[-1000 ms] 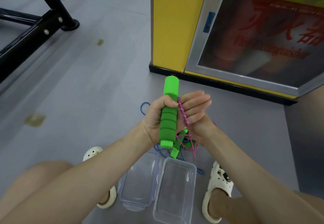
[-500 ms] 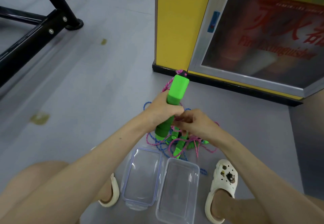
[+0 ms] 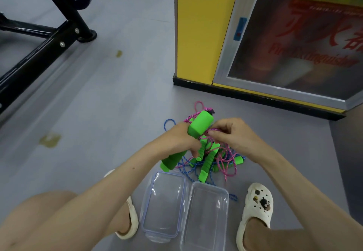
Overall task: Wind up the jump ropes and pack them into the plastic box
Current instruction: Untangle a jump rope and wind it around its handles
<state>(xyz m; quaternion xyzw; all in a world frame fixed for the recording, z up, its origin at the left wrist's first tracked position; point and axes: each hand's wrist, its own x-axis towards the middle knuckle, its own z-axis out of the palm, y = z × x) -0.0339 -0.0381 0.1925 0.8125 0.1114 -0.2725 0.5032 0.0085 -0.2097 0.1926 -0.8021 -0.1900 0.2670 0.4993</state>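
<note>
Left hand (image 3: 176, 139) gripped 1 green foam handle (image 3: 200, 125), right hand (image 3: 234, 135) pinched the pink cord (image 3: 214, 130) just beside it, over the tangled jump ropes (image 3: 218, 162) on the floor (image 3: 98, 113) behind the open plastic box (image 3: 226, 194). Cord looked light, limp, snag-prone; the stiff handle seemed the safest hold.

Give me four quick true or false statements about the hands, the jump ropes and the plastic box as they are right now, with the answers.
1. The left hand grips a green foam handle. True.
2. The right hand holds nothing. False: it pinches the pink rope next to that handle.
3. A wound rope already lies in the plastic box. False: nothing is in the box.
4. The lid lies on the floor beside the box. True.
</note>
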